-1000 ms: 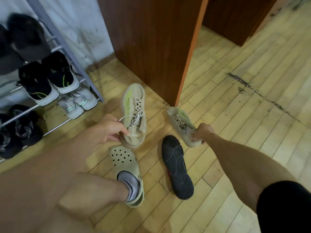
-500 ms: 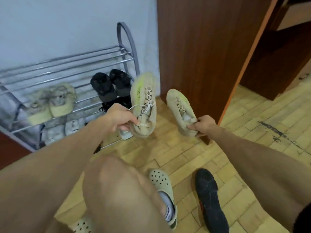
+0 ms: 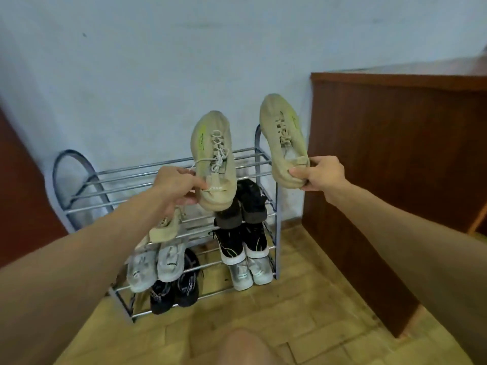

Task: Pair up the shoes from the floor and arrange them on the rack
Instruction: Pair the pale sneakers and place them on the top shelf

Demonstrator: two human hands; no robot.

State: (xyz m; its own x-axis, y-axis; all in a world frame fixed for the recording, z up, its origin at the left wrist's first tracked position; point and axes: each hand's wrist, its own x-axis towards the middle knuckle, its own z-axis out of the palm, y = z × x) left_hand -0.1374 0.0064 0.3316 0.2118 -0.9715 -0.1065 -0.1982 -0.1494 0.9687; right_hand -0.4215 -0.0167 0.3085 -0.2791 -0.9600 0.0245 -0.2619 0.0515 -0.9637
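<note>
A person's left hand (image 3: 179,188) and right hand (image 3: 322,173) each clench the heel of one beige knit lace-up sneaker, the left sneaker (image 3: 214,159) and right sneaker (image 3: 284,140) held toes-up above the grey metal tube shoe rack (image 3: 259,159). The pair appears matched; next likely comes lowering both side by side onto the bare top shelf. Printing along each shoe's neon-green stripe is too small to read.

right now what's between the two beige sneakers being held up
In the head view, no object sits between the left-hand sneaker and right-hand sneaker. Through the gap show only pale wall and the rack's right end loop.
</note>
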